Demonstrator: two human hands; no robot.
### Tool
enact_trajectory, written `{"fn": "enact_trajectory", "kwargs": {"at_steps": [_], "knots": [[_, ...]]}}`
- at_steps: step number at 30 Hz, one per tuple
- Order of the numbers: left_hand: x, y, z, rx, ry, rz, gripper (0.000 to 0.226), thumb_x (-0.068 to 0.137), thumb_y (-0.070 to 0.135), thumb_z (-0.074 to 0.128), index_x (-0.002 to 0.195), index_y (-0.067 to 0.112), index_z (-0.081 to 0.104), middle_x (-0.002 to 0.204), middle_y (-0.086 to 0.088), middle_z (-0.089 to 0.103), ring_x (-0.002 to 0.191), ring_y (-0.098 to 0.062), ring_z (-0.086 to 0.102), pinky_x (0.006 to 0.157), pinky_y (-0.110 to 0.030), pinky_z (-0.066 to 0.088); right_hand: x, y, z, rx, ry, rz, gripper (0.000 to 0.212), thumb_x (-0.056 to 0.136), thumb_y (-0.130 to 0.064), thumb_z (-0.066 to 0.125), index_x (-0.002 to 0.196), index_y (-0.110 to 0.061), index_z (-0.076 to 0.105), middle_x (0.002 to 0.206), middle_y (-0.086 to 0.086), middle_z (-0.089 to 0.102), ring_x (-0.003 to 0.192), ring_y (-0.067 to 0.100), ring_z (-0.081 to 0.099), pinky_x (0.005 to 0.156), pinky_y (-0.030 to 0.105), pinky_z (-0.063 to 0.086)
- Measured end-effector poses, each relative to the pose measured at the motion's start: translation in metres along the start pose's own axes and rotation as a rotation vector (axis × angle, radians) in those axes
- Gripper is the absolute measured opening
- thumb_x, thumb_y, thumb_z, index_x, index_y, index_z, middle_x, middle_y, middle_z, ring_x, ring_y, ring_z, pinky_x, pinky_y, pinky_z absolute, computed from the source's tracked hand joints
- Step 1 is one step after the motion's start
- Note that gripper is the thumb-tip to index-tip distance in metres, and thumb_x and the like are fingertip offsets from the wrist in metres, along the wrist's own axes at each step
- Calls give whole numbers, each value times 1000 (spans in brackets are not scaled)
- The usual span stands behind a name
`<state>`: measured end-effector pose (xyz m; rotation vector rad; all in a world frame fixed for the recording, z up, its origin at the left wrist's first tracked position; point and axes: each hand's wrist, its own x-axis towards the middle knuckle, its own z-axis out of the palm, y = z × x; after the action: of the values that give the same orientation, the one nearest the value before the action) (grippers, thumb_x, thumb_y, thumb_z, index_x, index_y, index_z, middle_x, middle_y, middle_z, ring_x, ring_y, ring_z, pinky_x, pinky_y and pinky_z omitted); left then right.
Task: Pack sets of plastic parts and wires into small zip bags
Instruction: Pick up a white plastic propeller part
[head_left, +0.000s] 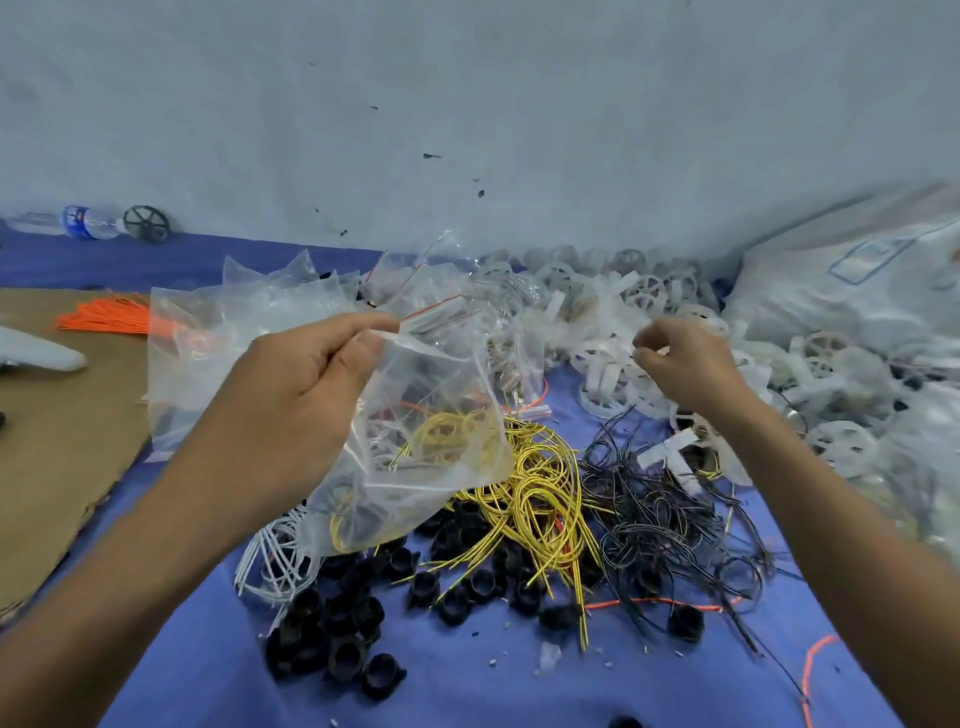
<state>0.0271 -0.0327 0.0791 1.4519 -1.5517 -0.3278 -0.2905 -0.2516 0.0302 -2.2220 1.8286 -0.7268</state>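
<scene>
1. Zip bag (426, 441): clear, held up at centre over the heaps. Its mouth edge is pinched between thumb and forefinger of the left hand (291, 395). Yellow wire and dark parts are seen inside.
2. Right hand (685, 364): at 2 o'clock of the bag, well apart from the left. Its fingers are curled over the white plastic wheels (649, 296); whether anything is gripped cannot be told.
3. Yellow wires (540, 493): heaped under the bag at 5 o'clock, touched at 3 o'clock by the black wires (660, 509).
4. Black plastic parts (337, 639): scattered at 7 o'clock, with the white wires (270, 566) at 8 o'clock.
5. Loose clear bags (249, 312): piled at 10 o'clock.
6. Blue surface (467, 675): bare room is left at 6 o'clock. The far edge at 12 o'clock is bounded by a wall (467, 104).
</scene>
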Motion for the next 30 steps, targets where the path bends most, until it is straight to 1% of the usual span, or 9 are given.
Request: {"fn": "enact_trajectory", "kwargs": {"at_steps": [3, 6, 9, 11, 14, 17, 21, 25, 30], "knots": [[-2, 4, -1, 1, -33, -19, 33, 92, 49, 44, 114, 41, 67, 51, 2, 36, 48, -33, 36, 42, -39, 30, 36, 29, 34, -162, -129, 31, 34, 94, -27, 60, 126, -16, 60, 132, 15, 53, 111, 30, 55, 90, 35, 42], [-3, 10, -4, 8, -27, -20, 30, 90, 50, 44, 108, 48, 68, 46, -8, 39, 40, -26, 40, 39, -37, 35, 63, 38, 64, -165, -169, 29, 42, 94, -31, 58, 134, -18, 53, 134, 19, 48, 111, 33, 55, 94, 35, 41], [-4, 13, -6, 33, 0, -36, 28, 86, 51, 44, 100, 51, 69, 53, -16, 51, 37, -23, 43, 34, -17, 33, 84, 42, 82, -125, -104, 104, 40, 94, -31, 58, 131, -17, 51, 123, 22, 52, 117, 36, 47, 89, 36, 42], [-4, 14, -7, 15, -3, -59, 29, 85, 52, 44, 102, 54, 68, 52, -17, 48, 37, -18, 40, 33, -20, 31, 94, 45, 89, -147, -68, 142, 36, 94, -34, 57, 125, -17, 51, 120, 21, 53, 116, 36, 45, 82, 36, 37], [-3, 11, -4, -30, -23, -74, 29, 86, 50, 46, 104, 54, 68, 44, -10, 39, 37, -24, 37, 33, -33, 32, 96, 44, 96, -179, -102, 114, 35, 94, -33, 56, 127, -19, 51, 118, 22, 52, 109, 37, 47, 85, 37, 44], [-4, 7, -1, -63, -45, -62, 31, 88, 48, 47, 110, 48, 68, 43, 2, 34, 37, -13, 32, 33, -23, 25, 93, 42, 96, -207, -145, 69, 38, 96, -30, 55, 132, -18, 52, 120, 27, 52, 117, 40, 48, 95, 42, 45], [-3, 4, -2, -43, -53, -47, 30, 89, 49, 45, 110, 46, 67, 44, 8, 32, 40, -3, 30, 40, -18, 29, 88, 23, 66, -82, -99, 68, 33, 97, -27, 56, 126, -12, 57, 124, 24, 56, 112, 37, 54, 88, 37, 43], [-4, 2, -2, -59, -39, -61, 33, 90, 49, 45, 113, 42, 67, 47, 8, 31, 41, -7, 28, 39, -21, 25, 64, 0, 5, 242, -8, 75, 25, 96, -32, 58, 114, -15, 60, 104, 9, 66, 89, 31, 64, 72, 40, 50], [-2, 3, 4, -13, -46, -49, 28, 101, 35, 46, 119, 31, 67, 45, 19, 35, 42, 1, 30, 42, -9, 28, 1, -29, -69, 635, 110, -48, 10, 97, -26, 59, 102, -19, 65, 98, 6, 65, 71, 11, 67, 80, 44, 54]]}}
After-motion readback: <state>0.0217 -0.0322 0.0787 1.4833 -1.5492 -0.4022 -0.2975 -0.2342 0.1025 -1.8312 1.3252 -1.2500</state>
